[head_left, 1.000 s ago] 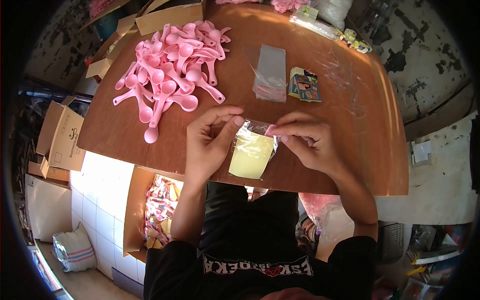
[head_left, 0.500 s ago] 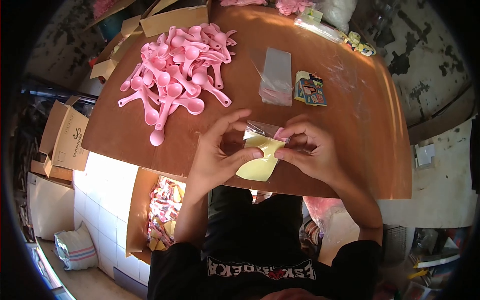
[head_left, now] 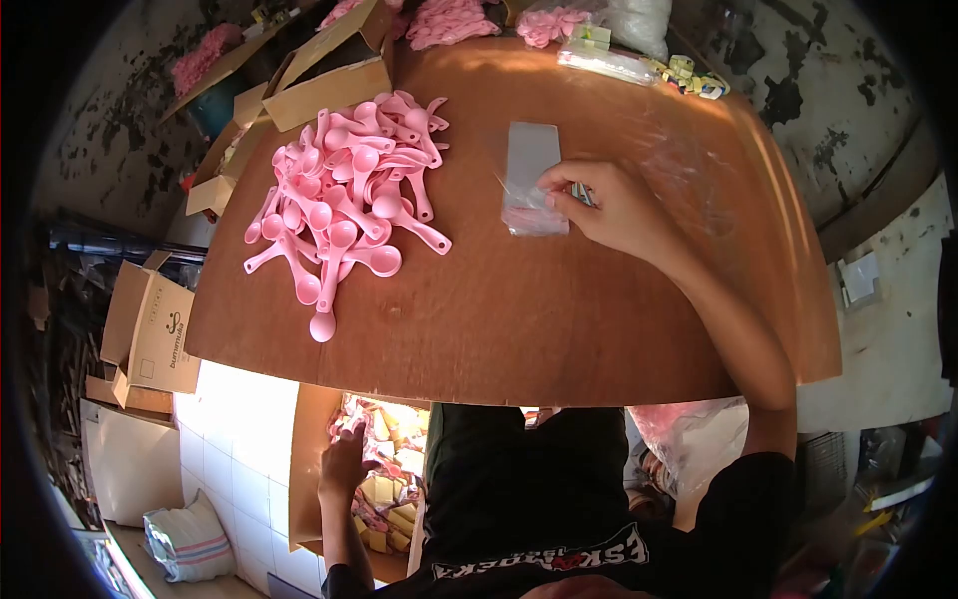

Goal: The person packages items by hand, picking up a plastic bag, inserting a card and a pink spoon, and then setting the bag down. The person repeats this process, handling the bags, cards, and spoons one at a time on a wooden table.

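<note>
My right hand (head_left: 614,210) is over the stack of clear plastic bags (head_left: 534,150), with thumb and forefinger pinched on the edge of a bag. Behind those fingers, the small stack of printed cards (head_left: 583,192) is mostly hidden. Off the table's front edge, my left hand (head_left: 344,464) is above a cardboard box (head_left: 307,469) of filled packets (head_left: 384,489). Its thumb and fingers are apart, and I see nothing held in it. A heap of pink measuring spoons (head_left: 339,235) lies on the left of the brown table (head_left: 519,329).
An open cardboard box (head_left: 329,85) stands at the table's back left. Along the back edge lie pink bundles (head_left: 449,22) and a white plastic bag (head_left: 639,25). Another carton (head_left: 150,329) sits left of the table, with a woven sack (head_left: 190,539) on the floor.
The small bag with the yellow card has left my hands. My left hand has moved down to the box of packets; my right hand has moved forward to the bag stack. The view has shifted.
</note>
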{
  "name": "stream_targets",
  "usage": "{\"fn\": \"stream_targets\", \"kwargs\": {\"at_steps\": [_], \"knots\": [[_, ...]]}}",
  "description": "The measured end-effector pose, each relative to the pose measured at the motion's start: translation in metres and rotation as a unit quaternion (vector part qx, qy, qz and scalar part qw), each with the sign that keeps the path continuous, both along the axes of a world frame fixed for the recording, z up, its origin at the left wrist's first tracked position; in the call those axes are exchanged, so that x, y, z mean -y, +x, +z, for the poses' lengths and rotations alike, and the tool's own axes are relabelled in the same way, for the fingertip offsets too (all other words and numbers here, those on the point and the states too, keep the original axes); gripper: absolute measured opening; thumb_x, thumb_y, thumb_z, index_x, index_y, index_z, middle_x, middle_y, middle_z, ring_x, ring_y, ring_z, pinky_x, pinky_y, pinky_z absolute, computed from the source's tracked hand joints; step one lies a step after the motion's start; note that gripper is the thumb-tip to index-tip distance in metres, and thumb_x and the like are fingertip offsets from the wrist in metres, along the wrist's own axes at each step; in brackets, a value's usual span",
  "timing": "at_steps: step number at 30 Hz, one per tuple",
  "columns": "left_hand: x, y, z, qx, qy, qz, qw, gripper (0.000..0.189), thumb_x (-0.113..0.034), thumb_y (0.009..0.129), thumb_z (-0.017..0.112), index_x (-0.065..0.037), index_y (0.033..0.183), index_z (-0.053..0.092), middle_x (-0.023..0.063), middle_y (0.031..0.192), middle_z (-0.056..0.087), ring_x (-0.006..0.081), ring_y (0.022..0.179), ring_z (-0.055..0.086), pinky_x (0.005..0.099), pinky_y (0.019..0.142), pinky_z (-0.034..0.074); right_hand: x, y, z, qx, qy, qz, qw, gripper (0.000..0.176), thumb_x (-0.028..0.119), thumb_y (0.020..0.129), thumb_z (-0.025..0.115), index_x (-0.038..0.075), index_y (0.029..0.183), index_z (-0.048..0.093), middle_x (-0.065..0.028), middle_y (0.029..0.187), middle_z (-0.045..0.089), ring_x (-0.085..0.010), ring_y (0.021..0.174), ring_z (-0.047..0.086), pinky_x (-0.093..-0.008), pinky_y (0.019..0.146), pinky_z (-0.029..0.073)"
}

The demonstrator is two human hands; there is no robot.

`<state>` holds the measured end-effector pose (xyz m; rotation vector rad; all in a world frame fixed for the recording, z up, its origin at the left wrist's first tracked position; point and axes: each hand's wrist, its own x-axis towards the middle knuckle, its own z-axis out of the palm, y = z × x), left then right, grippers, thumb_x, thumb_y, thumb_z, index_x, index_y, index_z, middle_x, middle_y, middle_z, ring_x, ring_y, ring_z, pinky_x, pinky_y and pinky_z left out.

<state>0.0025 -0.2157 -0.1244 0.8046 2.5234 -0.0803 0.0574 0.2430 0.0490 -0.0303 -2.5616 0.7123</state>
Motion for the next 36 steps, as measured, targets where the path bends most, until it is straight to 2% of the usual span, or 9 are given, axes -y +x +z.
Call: {"fn": "stream_targets", "kwargs": {"at_steps": [2, 5, 10, 17, 23, 25, 30, 33, 36], "knots": [[0.028, 0.0, -0.042, 0.113, -0.061, -0.089, 0.988, 0.072, -0.044, 0.074, 0.074, -0.001, 0.126, 0.049, 0.0213, 0.12, 0.058, 0.0291, 0.115, 0.055, 0.0429, 0.092, 0.046, -0.021, -0.028, -0.018, 0.003, 0.061, 0.02, 0.998, 0.017, 0.016, 0.075, 0.068, 0.004, 0.087, 0.069, -0.0122, 0.082, 0.069, -0.024, 0.069, 0.066, -0.0351, 0.064, 0.051], [-0.029, 0.021, 0.018, 0.339, 0.196, -0.013, 0.92, 0.045, -0.022, 0.088, 0.063, -0.002, 0.126, 0.05, 0.0165, 0.106, 0.066, 0.0309, 0.095, 0.065, 0.0395, 0.08, 0.052, -0.032, -0.046, -0.025, 0.094, 0.117, 0.027, 0.988, 0.014, 0.016, 0.074, 0.066, 0.005, 0.081, 0.07, -0.0128, 0.079, 0.068, -0.0286, 0.071, 0.066, -0.0379, 0.065, 0.051], [-0.093, 0.037, 0.116, 0.355, 0.399, -0.302, 0.789, 0.044, -0.011, 0.085, 0.066, -0.005, 0.126, 0.052, 0.0118, 0.093, 0.068, 0.0208, 0.078, 0.068, 0.0329, 0.066, 0.054, -0.034, -0.054, -0.026, 0.133, 0.079, 0.008, 0.988, 0.012, 0.013, 0.073, 0.064, 0.003, 0.077, 0.069, -0.0153, 0.077, 0.068, -0.0318, 0.072, 0.066, -0.0408, 0.068, 0.051], [-0.188, -0.01, 0.184, -0.026, 0.484, -0.316, 0.815, 0.043, -0.011, 0.079, 0.069, -0.006, 0.12, 0.056, 0.0133, 0.102, 0.063, 0.0345, 0.086, 0.063, 0.0413, 0.074, 0.052, -0.011, -0.017, -0.012, 0.022, 0.067, 0.001, 0.998, 0.012, 0.01, 0.077, 0.064, 0.002, 0.084, 0.069, -0.016, 0.082, 0.068, -0.0296, 0.076, 0.067, -0.0381, 0.07, 0.052], [-0.279, -0.067, 0.162, -0.246, 0.57, -0.385, 0.683, 0.044, 0.0, 0.075, 0.067, -0.002, 0.117, 0.054, 0.017, 0.103, 0.062, 0.0365, 0.094, 0.061, 0.04, 0.079, 0.05, 0.021, 0.007, 0.003, -0.008, 0.081, 0.014, 0.997, 0.009, 0.008, 0.078, 0.066, 0.003, 0.086, 0.069, -0.0124, 0.081, 0.068, -0.0254, 0.073, 0.065, -0.0349, 0.068, 0.05], [-0.28, -0.075, 0.154, 0.019, 0.507, -0.308, 0.805, 0.041, 0.005, 0.074, 0.065, -0.001, 0.114, 0.056, 0.0149, 0.091, 0.065, 0.0322, 0.082, 0.065, 0.0353, 0.073, 0.052, 0.024, 0.019, 0.015, -0.019, 0.033, 0.027, 0.999, 0.012, 0.011, 0.075, 0.067, 0.004, 0.086, 0.07, -0.0127, 0.08, 0.069, -0.0268, 0.071, 0.067, -0.0355, 0.068, 0.052], [-0.258, -0.073, 0.158, 0.121, 0.544, -0.203, 0.806, 0.034, 0.009, 0.08, 0.063, 0.001, 0.113, 0.055, 0.0081, 0.09, 0.068, 0.0112, 0.078, 0.064, 0.0237, 0.068, 0.051, -0.02, 0.034, 0.019, 0.021, -0.025, -0.049, 0.998, 0.016, 0.012, 0.078, 0.069, 0.001, 0.09, 0.069, -0.0131, 0.084, 0.069, -0.0246, 0.078, 0.068, -0.036, 0.073, 0.053], [-0.243, -0.063, 0.164, 0.248, 0.577, -0.122, 0.768, 0.038, 0.008, 0.08, 0.066, -0.002, 0.115, 0.055, 0.0072, 0.095, 0.067, 0.0101, 0.081, 0.063, 0.0215, 0.069, 0.051, -0.036, 0.037, -0.021, -0.018, 0.224, -0.036, 0.974, 0.02, 0.003, 0.074, 0.07, 0.0, 0.094, 0.068, -0.0153, 0.086, 0.066, -0.0302, 0.085, 0.064, -0.0357, 0.077, 0.051], [-0.233, -0.057, 0.168, 0.32, 0.577, -0.069, 0.748, 0.04, 0.003, 0.081, 0.067, 0.0, 0.118, 0.052, 0.0082, 0.097, 0.065, 0.0128, 0.084, 0.064, 0.024, 0.067, 0.053, -0.035, 0.046, -0.026, 0.054, 0.153, -0.035, 0.986, 0.021, 0.002, 0.072, 0.071, 0.001, 0.093, 0.068, -0.0161, 0.088, 0.066, -0.0329, 0.088, 0.062, -0.0396, 0.079, 0.049]]}}
